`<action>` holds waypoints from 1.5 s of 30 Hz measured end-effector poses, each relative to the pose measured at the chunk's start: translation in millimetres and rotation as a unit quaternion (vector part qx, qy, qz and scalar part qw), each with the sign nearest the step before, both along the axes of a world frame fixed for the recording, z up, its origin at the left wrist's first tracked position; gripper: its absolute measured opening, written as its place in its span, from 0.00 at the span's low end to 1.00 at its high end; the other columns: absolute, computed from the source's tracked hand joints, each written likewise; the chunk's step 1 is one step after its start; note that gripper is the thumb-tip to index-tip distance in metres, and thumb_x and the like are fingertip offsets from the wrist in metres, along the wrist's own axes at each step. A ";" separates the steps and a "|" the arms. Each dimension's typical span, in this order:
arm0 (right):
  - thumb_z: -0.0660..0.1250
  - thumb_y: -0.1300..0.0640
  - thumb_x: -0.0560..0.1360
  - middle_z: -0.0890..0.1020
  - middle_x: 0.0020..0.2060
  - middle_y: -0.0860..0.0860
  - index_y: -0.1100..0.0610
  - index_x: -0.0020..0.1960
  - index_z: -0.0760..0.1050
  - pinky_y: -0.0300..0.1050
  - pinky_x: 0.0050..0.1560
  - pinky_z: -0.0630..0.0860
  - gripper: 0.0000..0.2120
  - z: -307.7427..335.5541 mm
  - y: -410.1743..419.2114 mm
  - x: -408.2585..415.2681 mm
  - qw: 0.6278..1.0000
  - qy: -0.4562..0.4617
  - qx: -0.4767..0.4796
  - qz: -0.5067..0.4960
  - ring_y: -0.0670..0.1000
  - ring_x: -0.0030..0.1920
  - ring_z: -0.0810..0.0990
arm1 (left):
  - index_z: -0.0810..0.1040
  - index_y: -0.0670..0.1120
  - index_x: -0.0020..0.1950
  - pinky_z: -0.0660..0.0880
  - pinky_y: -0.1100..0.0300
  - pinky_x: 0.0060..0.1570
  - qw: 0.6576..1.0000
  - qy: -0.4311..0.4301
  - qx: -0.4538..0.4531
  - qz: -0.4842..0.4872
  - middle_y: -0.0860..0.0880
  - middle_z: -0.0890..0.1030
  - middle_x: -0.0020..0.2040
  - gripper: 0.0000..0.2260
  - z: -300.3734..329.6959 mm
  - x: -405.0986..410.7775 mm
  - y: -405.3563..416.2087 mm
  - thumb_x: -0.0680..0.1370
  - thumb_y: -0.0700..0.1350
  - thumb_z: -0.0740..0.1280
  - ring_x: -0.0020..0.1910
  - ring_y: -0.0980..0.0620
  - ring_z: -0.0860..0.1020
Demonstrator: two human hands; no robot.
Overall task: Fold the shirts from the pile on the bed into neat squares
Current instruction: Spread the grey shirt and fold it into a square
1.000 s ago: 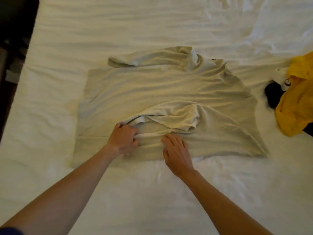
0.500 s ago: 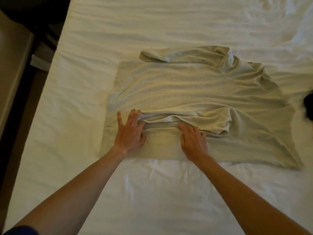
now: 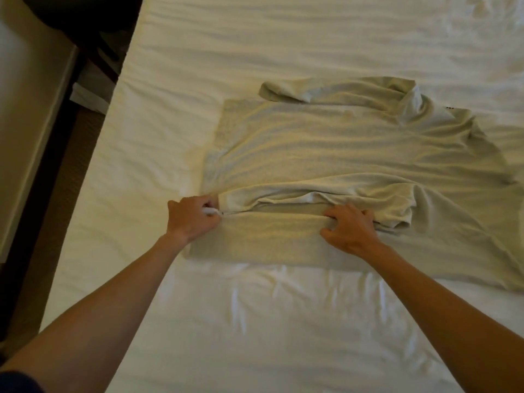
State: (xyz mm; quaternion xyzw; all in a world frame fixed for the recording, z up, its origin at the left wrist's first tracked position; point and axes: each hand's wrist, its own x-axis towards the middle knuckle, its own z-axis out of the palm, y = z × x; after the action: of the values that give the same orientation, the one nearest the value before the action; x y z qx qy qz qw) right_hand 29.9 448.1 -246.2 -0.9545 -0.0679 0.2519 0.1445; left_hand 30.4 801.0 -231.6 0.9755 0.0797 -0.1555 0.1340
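Writing: a small dark mark sits near the collar end of the shirt (image 3: 326,154), too small to read; no brand or label can be made out.
Shirt: pale grey-beige, spread across the white bed sheet (image 3: 255,321), one sleeve folded in along the far edge, a loose bunched fold lying across its near half.
Left hand (image 3: 191,218): curled at the shirt's left edge, fingers pinching the end of the fold where a thin white hem edge shows.
Right hand (image 3: 350,228): well apart from the left, on the near half of the shirt, fingers bent and gripping the cloth just beside the bunched sleeve.
Between the hands: a straight crease runs from one hand to the other, the near strip of shirt flat below it.
Bed edge: the left side of the mattress runs diagonally just left of the left hand; beyond it lie a dark floor gap (image 3: 42,208) and a pale wall (image 3: 25,123).
Open room: bare wrinkled sheet lies in front of the shirt toward the person and behind it at the far side.
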 end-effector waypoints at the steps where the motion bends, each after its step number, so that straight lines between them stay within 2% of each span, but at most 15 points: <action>1: 0.63 0.46 0.73 0.78 0.58 0.53 0.52 0.57 0.77 0.56 0.60 0.62 0.16 -1.5 1.3 -4.6 1.000 -0.021 0.005 -0.019 0.58 0.61 0.73 | 0.77 0.50 0.40 0.61 0.52 0.46 0.999 -0.010 -0.026 0.042 0.52 0.81 0.38 0.09 0.1 0.2 0.5 0.71 0.55 0.67 0.44 0.44 0.79; 3: 0.62 0.50 0.71 0.76 0.57 0.54 0.53 0.57 0.75 0.56 0.56 0.64 0.16 -7.3 3.8 -20.7 0.996 -0.084 -0.004 -0.032 0.59 0.57 0.74 | 0.78 0.51 0.44 0.64 0.50 0.49 0.998 -0.005 -0.008 0.070 0.49 0.82 0.44 0.05 -3.0 -3.1 -2.3 0.73 0.52 0.70 0.50 0.42 0.78; 6: 0.66 0.52 0.65 0.73 0.63 0.56 0.53 0.62 0.72 0.59 0.59 0.65 0.25 -11.2 2.5 -50.6 0.983 -0.169 0.025 -0.063 0.59 0.61 0.71 | 0.77 0.49 0.57 0.64 0.43 0.58 0.992 -0.050 0.073 0.094 0.45 0.76 0.57 0.16 -4.7 -14.1 -30.3 0.70 0.49 0.71 0.59 0.40 0.72; 10: 0.61 0.52 0.70 0.72 0.65 0.56 0.51 0.64 0.70 0.60 0.62 0.66 0.22 -13.2 -21.7 -80.4 0.970 -0.202 0.048 -0.124 0.59 0.63 0.71 | 0.79 0.47 0.52 0.71 0.46 0.51 0.981 -0.191 -0.038 -0.010 0.47 0.77 0.51 0.16 0.0 -7.5 -110.6 0.64 0.46 0.66 0.52 0.41 0.76; 14: 0.57 0.47 0.74 0.68 0.70 0.59 0.53 0.70 0.67 0.62 0.66 0.63 0.26 -24.6 -68.6 -93.2 0.964 -0.150 -0.003 -0.221 0.62 0.67 0.69 | 0.78 0.48 0.57 0.69 0.47 0.53 0.984 -0.107 -0.068 -0.125 0.48 0.76 0.58 0.14 -4.7 20.9 -188.8 0.72 0.46 0.65 0.57 0.43 0.74; 18: 0.50 0.34 0.75 0.56 0.78 0.60 0.55 0.79 0.53 0.66 0.74 0.53 0.39 -34.3 -113.6 -98.4 0.956 -0.095 -0.043 -0.275 0.62 0.77 0.55 | 0.68 0.50 0.71 0.66 0.44 0.62 0.990 -0.003 0.022 -0.140 0.48 0.70 0.69 0.19 -15.0 46.5 -218.7 0.80 0.46 0.60 0.67 0.43 0.69; 21: 0.42 0.25 0.70 0.42 0.80 0.57 0.54 0.81 0.41 0.61 0.76 0.39 0.48 -43.2 -131.0 -102.4 0.962 -0.044 -0.055 -0.265 0.57 0.79 0.39 | 0.71 0.51 0.68 0.64 0.42 0.62 0.981 0.041 0.112 -0.153 0.47 0.75 0.64 0.17 -7.7 64.4 -221.2 0.79 0.48 0.61 0.64 0.42 0.72; 23: 0.39 0.24 0.69 0.38 0.80 0.55 0.53 0.81 0.37 0.60 0.75 0.36 0.50 -45.5 -135.0 -102.7 0.966 -0.031 -0.055 -0.252 0.55 0.79 0.34 | 0.77 0.52 0.58 0.64 0.45 0.59 0.977 0.041 0.117 -0.174 0.49 0.80 0.56 0.10 6.0 72.9 -224.6 0.78 0.51 0.64 0.58 0.44 0.76; 26: 0.37 0.23 0.68 0.35 0.79 0.54 0.52 0.80 0.34 0.60 0.75 0.34 0.50 -44.3 -136.0 -100.2 0.966 -0.009 -0.055 -0.252 0.55 0.78 0.32 | 0.79 0.51 0.44 0.61 0.50 0.50 0.977 -0.116 0.013 -0.180 0.52 0.82 0.43 0.03 34.7 72.5 -227.6 0.73 0.45 0.67 0.46 0.46 0.79; 29: 0.36 0.23 0.67 0.32 0.78 0.54 0.50 0.78 0.28 0.59 0.74 0.32 0.49 -41.8 -136.3 -100.0 0.966 0.004 -0.051 -0.254 0.55 0.77 0.29 | 0.78 0.48 0.41 0.62 0.51 0.46 0.902 -0.355 -0.046 -0.240 0.52 0.79 0.38 0.06 62.0 54.4 -218.7 0.70 0.37 0.66 0.38 0.47 0.77; 32: 0.36 0.23 0.68 0.31 0.77 0.55 0.50 0.76 0.24 0.59 0.75 0.30 0.48 -42.5 -136.4 -99.1 0.965 0.010 -0.053 -0.256 0.54 0.76 0.27 | 0.80 0.45 0.39 0.68 0.50 0.39 0.836 -0.432 -0.051 -0.335 0.46 0.75 0.35 0.13 65.3 20.3 -199.8 0.77 0.32 0.62 0.35 0.43 0.75; 35: 0.31 0.24 0.66 0.38 0.80 0.57 0.55 0.80 0.33 0.60 0.74 0.27 0.51 -39.4 -135.4 -97.1 0.968 0.035 -0.081 -0.236 0.57 0.78 0.33 | 0.80 0.44 0.39 0.69 0.49 0.34 0.831 -0.384 0.008 -0.402 0.44 0.74 0.35 0.19 34.2 -14.5 -167.3 0.83 0.34 0.54 0.32 0.42 0.75; 39: 0.38 0.24 0.71 0.47 0.80 0.57 0.53 0.81 0.42 0.56 0.64 0.17 0.48 -36.5 -137.0 -95.8 0.971 0.042 -0.095 -0.213 0.61 0.78 0.36 | 0.77 0.45 0.51 0.70 0.47 0.36 0.894 -0.260 0.091 -0.354 0.44 0.74 0.44 0.10 -2.5 -36.8 -136.3 0.74 0.35 0.63 0.38 0.39 0.77; 42: 0.38 0.24 0.72 0.46 0.80 0.57 0.54 0.81 0.42 0.54 0.61 0.15 0.48 -36.6 -137.3 -95.1 0.972 0.055 -0.097 -0.208 0.61 0.78 0.36 | 0.77 0.47 0.58 0.69 0.45 0.42 0.964 -0.100 0.110 -0.220 0.43 0.75 0.53 0.23 -3.9 -36.0 -142.1 0.64 0.42 0.75 0.48 0.38 0.76; 45: 0.45 0.26 0.76 0.45 0.80 0.57 0.53 0.81 0.42 0.54 0.62 0.16 0.45 -33.9 -136.1 -94.8 0.972 0.055 -0.097 -0.208 0.61 0.78 0.35 | 0.71 0.53 0.69 0.69 0.42 0.52 0.976 -0.007 0.051 -0.212 0.45 0.71 0.68 0.33 -2.0 -30.8 -145.0 0.63 0.52 0.70 0.63 0.39 0.72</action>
State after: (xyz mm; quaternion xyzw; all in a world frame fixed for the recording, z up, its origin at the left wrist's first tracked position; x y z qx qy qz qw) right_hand -64.8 312.0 -280.0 -0.9419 0.1647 0.2738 0.1036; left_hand -0.4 656.0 -233.5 0.9768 -0.1223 -0.1691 0.0487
